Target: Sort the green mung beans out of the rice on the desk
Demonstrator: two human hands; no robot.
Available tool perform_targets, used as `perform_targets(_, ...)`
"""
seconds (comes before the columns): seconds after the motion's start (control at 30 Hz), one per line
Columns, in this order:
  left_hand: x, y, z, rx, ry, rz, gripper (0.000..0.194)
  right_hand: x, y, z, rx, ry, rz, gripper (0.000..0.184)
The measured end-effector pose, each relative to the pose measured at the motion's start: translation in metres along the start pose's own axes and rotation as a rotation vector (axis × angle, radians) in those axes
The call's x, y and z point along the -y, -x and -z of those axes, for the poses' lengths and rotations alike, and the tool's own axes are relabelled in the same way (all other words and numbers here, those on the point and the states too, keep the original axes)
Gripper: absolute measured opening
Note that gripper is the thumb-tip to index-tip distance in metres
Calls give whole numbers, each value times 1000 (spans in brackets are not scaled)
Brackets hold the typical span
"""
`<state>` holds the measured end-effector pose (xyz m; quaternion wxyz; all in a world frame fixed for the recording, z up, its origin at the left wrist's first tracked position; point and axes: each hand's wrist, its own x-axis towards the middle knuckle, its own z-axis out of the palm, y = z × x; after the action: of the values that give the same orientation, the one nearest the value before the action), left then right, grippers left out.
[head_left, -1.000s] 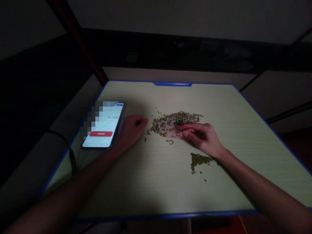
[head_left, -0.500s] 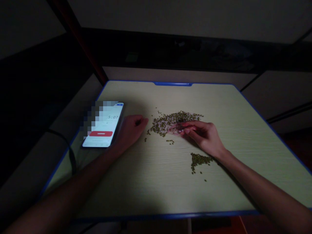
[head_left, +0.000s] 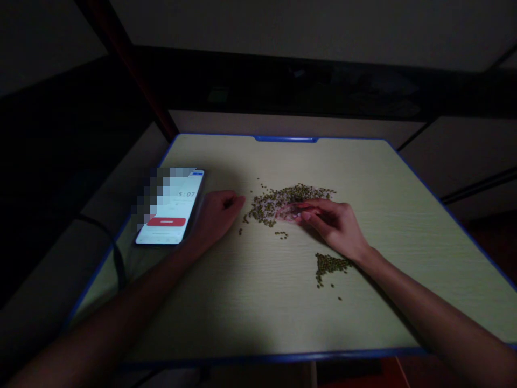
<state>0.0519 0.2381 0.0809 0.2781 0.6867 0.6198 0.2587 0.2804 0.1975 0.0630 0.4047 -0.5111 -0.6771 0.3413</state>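
My right hand (head_left: 337,221) is closed in a pinch at the right side of a mixed pile (head_left: 269,202) of small green beans and pale grains. A pinkish, see-through patch lies under its fingertips. What the fingers hold, if anything, is too small and dim to make out. Curled into a loose fist, my left hand (head_left: 220,211) rests on the table between the phone and the pile, with nothing visible in it. A smaller heap of green beans (head_left: 330,265) lies nearer to me, below my right wrist.
A lit phone (head_left: 165,215) showing 5:07 lies by the left edge of the wood-patterned table (head_left: 242,312), which has a blue rim. A dark cable (head_left: 117,253) crosses the table's left edge. A few stray beans (head_left: 281,235) lie between the two heaps.
My right fingertips have shifted very slightly left over the mixed pile. My left hand, the phone and both heaps look the same.
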Motion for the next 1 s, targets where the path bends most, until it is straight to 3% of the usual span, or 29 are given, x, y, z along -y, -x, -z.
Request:
perform_targets(0.5, 0, 1, 1, 0, -3, -10, 32, -2, 2, 3, 65, 28, 16, 24)
perform_targets(1.0, 1, 1, 0, 0, 6, -19, 31, 2, -1, 2, 94, 75, 127, 20)
